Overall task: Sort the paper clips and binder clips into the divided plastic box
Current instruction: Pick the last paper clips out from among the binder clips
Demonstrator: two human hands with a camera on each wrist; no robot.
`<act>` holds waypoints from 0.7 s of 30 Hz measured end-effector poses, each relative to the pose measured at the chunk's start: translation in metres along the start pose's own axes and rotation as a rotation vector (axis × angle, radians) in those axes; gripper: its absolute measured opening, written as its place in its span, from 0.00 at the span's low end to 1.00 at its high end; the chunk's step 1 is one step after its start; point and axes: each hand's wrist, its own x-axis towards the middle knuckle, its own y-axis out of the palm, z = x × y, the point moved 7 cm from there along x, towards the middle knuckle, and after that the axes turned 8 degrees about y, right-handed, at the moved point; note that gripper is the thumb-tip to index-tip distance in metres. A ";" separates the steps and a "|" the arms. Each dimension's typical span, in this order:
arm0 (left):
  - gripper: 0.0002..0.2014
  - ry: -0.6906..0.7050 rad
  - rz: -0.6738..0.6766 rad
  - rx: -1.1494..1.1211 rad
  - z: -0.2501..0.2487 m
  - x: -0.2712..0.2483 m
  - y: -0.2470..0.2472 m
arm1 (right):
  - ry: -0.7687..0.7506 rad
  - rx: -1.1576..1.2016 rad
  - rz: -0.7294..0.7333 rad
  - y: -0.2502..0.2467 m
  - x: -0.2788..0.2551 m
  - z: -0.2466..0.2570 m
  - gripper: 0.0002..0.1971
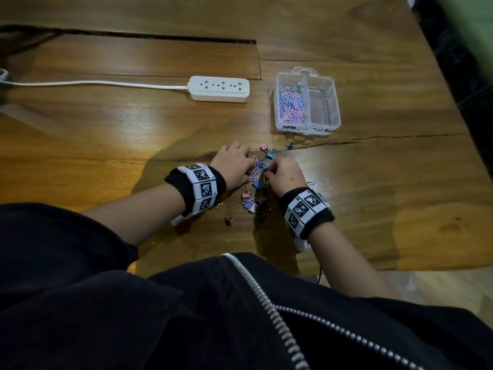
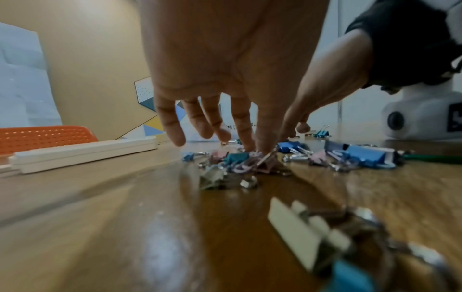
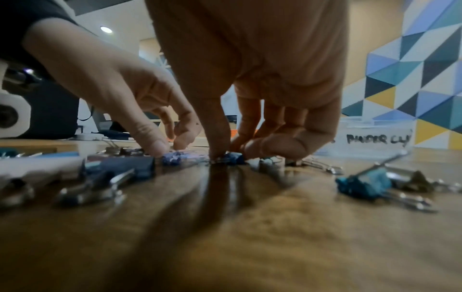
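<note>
Fingers [image 3: 220, 138] of both hands hide which clips [image 1: 256, 180] they're touching, pics blurry.

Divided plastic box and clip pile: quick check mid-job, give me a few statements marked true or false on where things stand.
1. The left compartment of the divided plastic box holds pink and blue paper clips. True.
2. The right compartment is full of binder clips. False: it looks empty.
3. Both hands are at the pile on the table: left hand, right hand. True.
4. All binder clips are already boxed. False: many still lie loose on the wooden table.
5. The power strip lies to the right of the box. False: it lies to its left.
</note>
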 end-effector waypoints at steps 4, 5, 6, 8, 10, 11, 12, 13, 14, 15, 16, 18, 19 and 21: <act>0.14 0.029 -0.012 -0.043 0.003 -0.003 -0.003 | -0.002 0.109 -0.004 -0.004 -0.004 -0.009 0.06; 0.14 0.038 -0.031 -0.070 0.003 -0.004 -0.005 | 0.000 0.148 -0.027 -0.008 -0.005 -0.013 0.06; 0.13 0.032 -0.063 -0.123 0.005 -0.005 -0.008 | 0.002 0.196 -0.053 -0.012 -0.006 -0.016 0.06; 0.10 -0.083 -0.138 -0.439 0.018 -0.010 -0.012 | 0.025 0.349 -0.085 -0.018 -0.007 -0.024 0.03; 0.02 -0.217 -0.185 -0.862 0.037 -0.014 -0.007 | 0.092 0.571 -0.045 -0.017 -0.007 -0.033 0.04; 0.03 -0.262 -0.186 -1.039 0.044 -0.015 -0.002 | 0.127 0.675 0.010 -0.014 -0.008 -0.036 0.07; 0.07 -0.292 -0.160 -1.190 0.048 -0.016 0.004 | 0.153 0.764 0.082 -0.010 -0.010 -0.037 0.10; 0.10 -0.316 -0.114 -1.290 0.050 -0.016 0.011 | 0.174 0.840 0.161 -0.005 -0.013 -0.037 0.09; 0.10 -0.315 -0.072 -1.301 0.050 -0.016 0.014 | 0.196 0.916 0.237 -0.001 -0.017 -0.035 0.08; 0.11 -0.291 -0.039 -1.233 0.048 -0.015 0.015 | 0.233 0.983 0.305 0.002 -0.021 -0.033 0.07; 0.10 -0.254 -0.004 -1.101 0.046 -0.013 0.016 | 0.279 1.046 0.363 0.006 -0.025 -0.032 0.08; 0.08 -0.183 0.039 -0.792 0.039 -0.011 0.015 | 0.363 1.120 0.432 0.012 -0.030 -0.030 0.08; 0.07 -0.160 0.035 -0.673 0.036 -0.010 0.013 | 0.378 1.119 0.453 0.015 -0.031 -0.029 0.08; 0.08 -0.138 0.009 -0.513 0.032 -0.007 0.010 | 0.372 1.055 0.459 0.017 -0.030 -0.029 0.07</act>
